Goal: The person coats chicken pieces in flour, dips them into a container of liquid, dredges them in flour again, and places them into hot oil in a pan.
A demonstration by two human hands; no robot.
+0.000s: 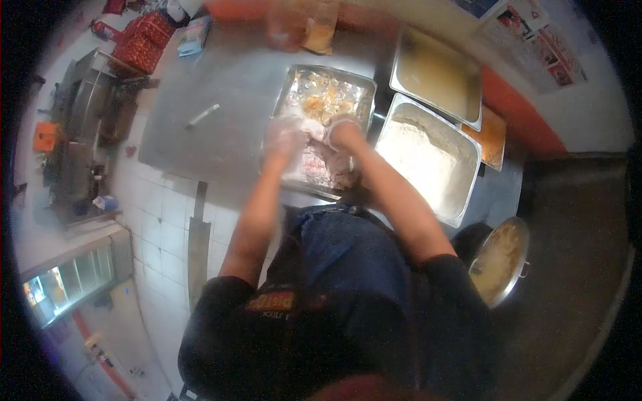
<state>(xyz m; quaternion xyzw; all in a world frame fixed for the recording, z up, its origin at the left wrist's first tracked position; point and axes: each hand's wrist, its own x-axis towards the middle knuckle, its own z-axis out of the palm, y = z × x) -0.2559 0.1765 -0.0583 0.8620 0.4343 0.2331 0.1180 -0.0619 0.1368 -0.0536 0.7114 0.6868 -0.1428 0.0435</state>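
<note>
A metal tray (367, 85) on the steel table holds pale, flour-dusted pieces (316, 164) that look like raw meat, with yellowish bits at its far end. Over the tray's left side is my left hand (285, 139), in what looks like a clear glove and smeared by motion; its fingers cannot be made out. My right hand (344, 134) is over the right side, its fingers curled down at the pale pieces. What it holds, if anything, is hidden. Just right of the tray stands a deep metal pan of white flour (421, 157).
Behind the flour is a pan of pale liquid (438, 77), with an orange-brown container (491, 137) beside it. A round pot (498, 264) stands at the lower right. A white marker-like object (203, 115) lies on the steel table (224, 80). A red mesh sack (146, 43) is upper left.
</note>
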